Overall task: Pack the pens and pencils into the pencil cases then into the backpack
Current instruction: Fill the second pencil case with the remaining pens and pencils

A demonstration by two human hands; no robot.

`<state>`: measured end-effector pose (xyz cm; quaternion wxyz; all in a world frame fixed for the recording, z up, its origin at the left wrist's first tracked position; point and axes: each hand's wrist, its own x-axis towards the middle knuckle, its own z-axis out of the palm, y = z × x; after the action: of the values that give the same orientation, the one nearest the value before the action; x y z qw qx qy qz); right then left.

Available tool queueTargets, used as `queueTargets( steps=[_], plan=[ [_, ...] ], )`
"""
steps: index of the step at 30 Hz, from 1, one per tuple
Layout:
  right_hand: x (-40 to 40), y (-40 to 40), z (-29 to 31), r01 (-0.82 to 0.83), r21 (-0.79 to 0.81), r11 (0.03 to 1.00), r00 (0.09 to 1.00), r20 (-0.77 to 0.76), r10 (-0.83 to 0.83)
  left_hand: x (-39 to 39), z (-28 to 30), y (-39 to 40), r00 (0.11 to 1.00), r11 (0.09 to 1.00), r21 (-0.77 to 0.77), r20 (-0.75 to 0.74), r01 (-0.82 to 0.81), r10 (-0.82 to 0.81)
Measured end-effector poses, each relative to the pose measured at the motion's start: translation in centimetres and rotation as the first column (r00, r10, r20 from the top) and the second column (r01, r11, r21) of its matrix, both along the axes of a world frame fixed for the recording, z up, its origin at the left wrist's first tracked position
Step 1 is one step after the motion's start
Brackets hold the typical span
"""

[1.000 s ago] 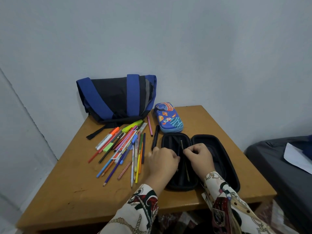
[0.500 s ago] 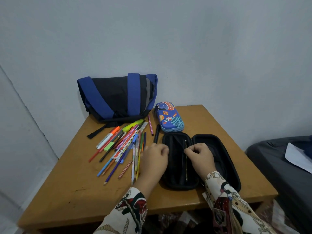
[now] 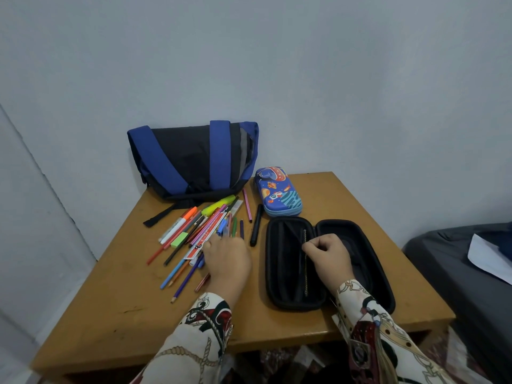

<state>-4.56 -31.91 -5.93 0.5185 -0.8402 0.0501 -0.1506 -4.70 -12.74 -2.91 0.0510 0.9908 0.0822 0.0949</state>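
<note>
On the wooden table (image 3: 110, 314), packing has barely begun.
Left hand (image 3: 227, 261) reaches, fingers hidden, into loose pens (image 3: 199, 231); right hand (image 3: 328, 257) pinches the open black case's (image 3: 279, 273) pocket edge; backpack (image 3: 191, 159) waits.

Blue-and-black backpack (image 3: 194, 159), black pencil case (image 3: 327, 261), space-patterned blue case (image 3: 278, 192).

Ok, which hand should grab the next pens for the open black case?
Left, probably. The left hand already rests on the pen pile, while the right hand pinches something inside the black case.
</note>
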Motion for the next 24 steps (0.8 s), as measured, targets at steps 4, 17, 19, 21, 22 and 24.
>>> queueTargets(
  steps=[4, 17, 19, 21, 22, 24],
  plan=[
    [-0.5, 0.3, 0.5, -0.032, -0.014, 0.999, 0.999, 0.038, 0.032, -0.3, 0.3, -0.1, 1.000, 0.997, -0.080, 0.017, 0.000, 0.001],
    [0.0, 0.0, -0.1, -0.003, -0.003, 1.000, 1.000, 0.008, 0.003, -2.5, 0.8, -4.7, 0.975, 0.926, -0.321, -0.036, 0.198, -0.221],
    [-0.2, 0.1, 0.0, 0.003, -0.001, 1.000, 1.000, 0.011, -0.003, -2.3, 0.5, -4.9, 0.962, 0.924, -0.285, -0.016, 0.257, -0.272],
    [-0.3, 0.2, 0.2, 0.005, -0.004, 1.000, 1.000, 0.005, -0.005, -2.1, 0.2, -4.7, 0.941, 0.902, -0.282, 0.006, 0.326, -0.339],
    [-0.4, 0.3, 0.2, 0.002, -0.010, 1.000, 1.000, 0.008, -0.002, -2.0, -0.2, -4.5, 0.929, 0.887, -0.291, 0.016, 0.358, -0.370],
    [-0.5, 0.4, 0.4, -0.005, -0.017, 1.000, 1.000, 0.016, 0.005, -1.9, -1.0, -4.0, 0.908, 0.860, -0.307, 0.037, 0.408, -0.418]
  ],
)
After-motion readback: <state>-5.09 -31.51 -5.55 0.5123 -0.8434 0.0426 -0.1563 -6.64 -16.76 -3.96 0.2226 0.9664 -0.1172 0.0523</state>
